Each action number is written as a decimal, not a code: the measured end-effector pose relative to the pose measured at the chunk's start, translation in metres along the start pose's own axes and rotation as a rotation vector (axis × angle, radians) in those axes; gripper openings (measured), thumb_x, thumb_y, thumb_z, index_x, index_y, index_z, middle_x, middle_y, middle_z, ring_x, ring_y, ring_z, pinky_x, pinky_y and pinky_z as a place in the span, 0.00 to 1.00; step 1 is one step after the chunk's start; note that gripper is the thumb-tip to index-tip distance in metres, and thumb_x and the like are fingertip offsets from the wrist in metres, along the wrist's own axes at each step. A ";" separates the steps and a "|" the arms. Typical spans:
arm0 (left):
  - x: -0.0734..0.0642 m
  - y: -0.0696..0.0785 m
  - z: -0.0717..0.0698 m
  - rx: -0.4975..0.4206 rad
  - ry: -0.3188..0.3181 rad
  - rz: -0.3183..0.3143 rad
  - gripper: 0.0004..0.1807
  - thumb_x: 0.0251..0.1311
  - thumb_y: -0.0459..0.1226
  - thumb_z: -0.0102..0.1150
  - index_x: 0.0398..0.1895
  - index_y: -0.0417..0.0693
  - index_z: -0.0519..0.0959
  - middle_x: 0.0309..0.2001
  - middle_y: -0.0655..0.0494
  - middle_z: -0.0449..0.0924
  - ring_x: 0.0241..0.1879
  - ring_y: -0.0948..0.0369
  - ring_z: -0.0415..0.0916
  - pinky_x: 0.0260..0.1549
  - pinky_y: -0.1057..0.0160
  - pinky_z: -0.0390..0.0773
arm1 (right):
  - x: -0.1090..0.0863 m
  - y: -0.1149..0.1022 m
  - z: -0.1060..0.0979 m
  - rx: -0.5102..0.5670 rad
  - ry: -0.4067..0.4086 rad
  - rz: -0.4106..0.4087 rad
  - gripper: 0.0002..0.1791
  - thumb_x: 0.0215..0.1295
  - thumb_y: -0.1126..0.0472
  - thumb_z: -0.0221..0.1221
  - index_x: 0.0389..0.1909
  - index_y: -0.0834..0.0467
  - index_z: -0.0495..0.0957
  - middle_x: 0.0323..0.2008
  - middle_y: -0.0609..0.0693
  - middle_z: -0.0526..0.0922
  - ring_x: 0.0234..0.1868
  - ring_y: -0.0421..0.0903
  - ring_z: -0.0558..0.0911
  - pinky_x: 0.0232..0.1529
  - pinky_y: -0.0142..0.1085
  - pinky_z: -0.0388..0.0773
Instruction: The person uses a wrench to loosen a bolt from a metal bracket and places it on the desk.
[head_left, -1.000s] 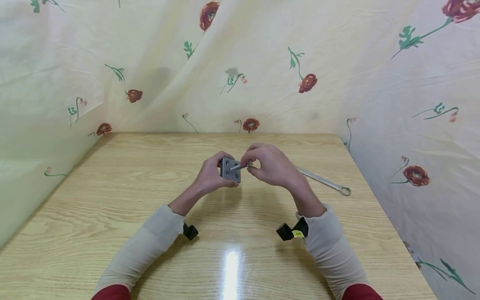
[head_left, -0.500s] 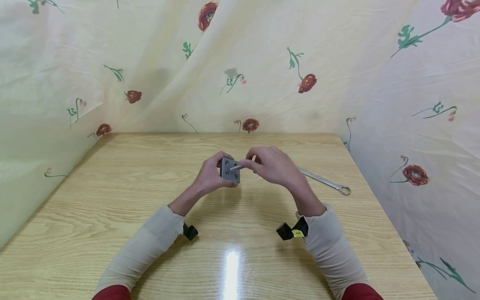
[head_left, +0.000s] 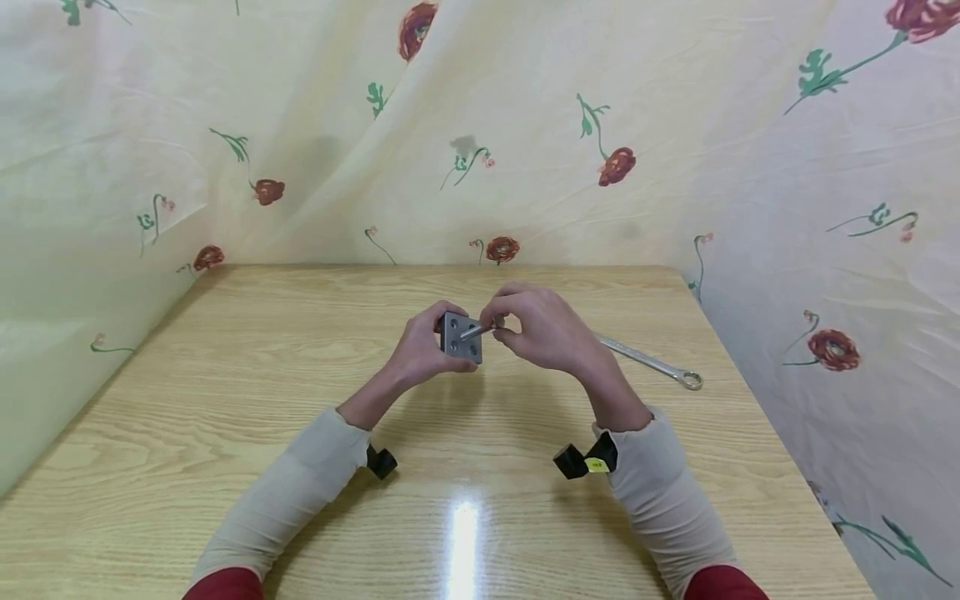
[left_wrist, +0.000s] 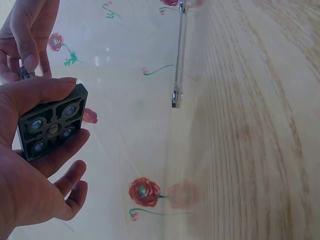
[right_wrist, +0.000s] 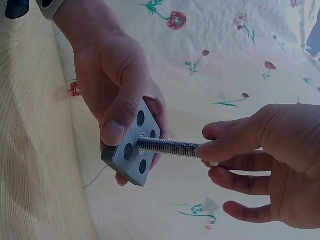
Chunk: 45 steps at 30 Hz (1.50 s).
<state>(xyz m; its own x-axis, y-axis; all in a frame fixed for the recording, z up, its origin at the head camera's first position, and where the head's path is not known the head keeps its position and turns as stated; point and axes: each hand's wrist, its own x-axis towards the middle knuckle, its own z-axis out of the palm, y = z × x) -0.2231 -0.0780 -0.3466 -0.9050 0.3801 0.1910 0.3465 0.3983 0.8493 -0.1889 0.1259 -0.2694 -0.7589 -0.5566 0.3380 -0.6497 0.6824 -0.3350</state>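
My left hand (head_left: 423, 350) grips a square grey metal plate (head_left: 463, 347) by its edges, above the table. Holes sit near the plate's corners, and a threaded bolt (right_wrist: 170, 146) stands in its middle hole. The bolt's far end is pinched between thumb and fingers of my right hand (head_left: 543, 329); those fingers partly cover its head. In the left wrist view the plate's dark back (left_wrist: 52, 120) shows round recesses. The bolt's tip cannot be seen sticking out there.
A long combination wrench (head_left: 648, 360) lies on the wooden table (head_left: 247, 375), to the right of and partly behind my right forearm. Flower-patterned cloth (head_left: 330, 167) hangs at the back and along both sides.
Half a second ago my right thumb reached forward along the bolt; now it is drawn back and lower, with the fingers raised around the bolt's end. The left hand and plate stay nearly still.
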 end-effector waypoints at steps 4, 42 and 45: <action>0.000 0.000 0.001 0.000 -0.005 0.000 0.36 0.36 0.34 0.78 0.54 0.46 0.73 0.49 0.47 0.78 0.45 0.53 0.75 0.42 0.61 0.74 | 0.000 0.001 0.001 -0.002 0.004 -0.044 0.10 0.55 0.72 0.64 0.33 0.55 0.85 0.38 0.49 0.84 0.41 0.47 0.82 0.46 0.42 0.79; 0.000 -0.001 -0.001 -0.008 0.002 -0.007 0.35 0.37 0.33 0.78 0.53 0.46 0.73 0.48 0.47 0.78 0.45 0.53 0.75 0.43 0.61 0.74 | -0.001 0.000 -0.002 0.000 -0.023 0.038 0.09 0.57 0.67 0.65 0.39 0.55 0.84 0.39 0.49 0.84 0.39 0.46 0.82 0.43 0.41 0.79; 0.000 -0.001 -0.001 -0.005 0.003 -0.002 0.35 0.37 0.33 0.78 0.53 0.46 0.73 0.48 0.47 0.79 0.44 0.53 0.75 0.43 0.61 0.74 | -0.001 0.001 0.000 0.010 -0.025 0.018 0.09 0.57 0.69 0.65 0.38 0.55 0.85 0.40 0.49 0.83 0.41 0.47 0.83 0.43 0.41 0.79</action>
<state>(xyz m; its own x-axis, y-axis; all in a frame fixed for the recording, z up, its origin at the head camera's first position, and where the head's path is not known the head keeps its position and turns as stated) -0.2238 -0.0792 -0.3472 -0.9066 0.3766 0.1904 0.3431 0.3948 0.8523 -0.1890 0.1271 -0.2695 -0.7710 -0.5563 0.3098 -0.6365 0.6876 -0.3493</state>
